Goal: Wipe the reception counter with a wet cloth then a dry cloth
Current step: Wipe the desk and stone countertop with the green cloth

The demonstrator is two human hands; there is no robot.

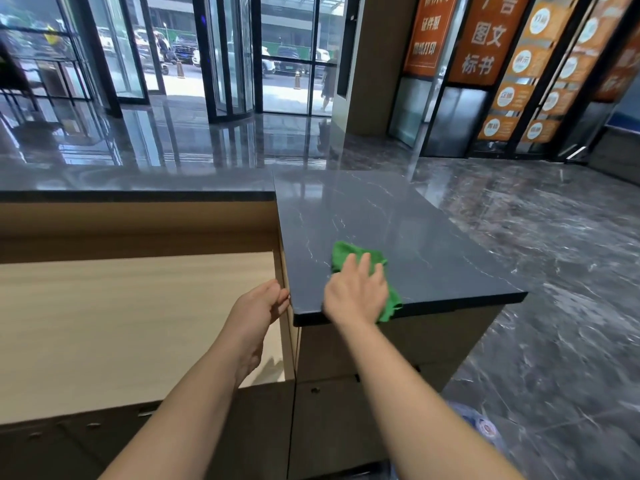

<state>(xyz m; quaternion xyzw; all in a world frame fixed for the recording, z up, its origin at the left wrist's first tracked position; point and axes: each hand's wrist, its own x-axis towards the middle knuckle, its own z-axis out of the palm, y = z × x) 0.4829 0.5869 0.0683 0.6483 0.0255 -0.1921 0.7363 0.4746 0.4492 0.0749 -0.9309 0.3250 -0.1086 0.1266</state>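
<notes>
While the right hand (356, 292) presses straight, spread fingers (363, 264) on the cloth (346, 251) at the near edge of the counter (398, 216), the left hand (259, 306) touches its side with loosely bent fingertips (282, 298); seemingly the wet wipe, and next the cloth must sweep farther

Probably a commercial lobby: reception counter (398, 220), revolving glass door (235, 57).

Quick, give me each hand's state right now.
Left hand: open, fingertips touching the counter edge, holding nothing.
Right hand: open, pressing flat on the cloth.
</notes>
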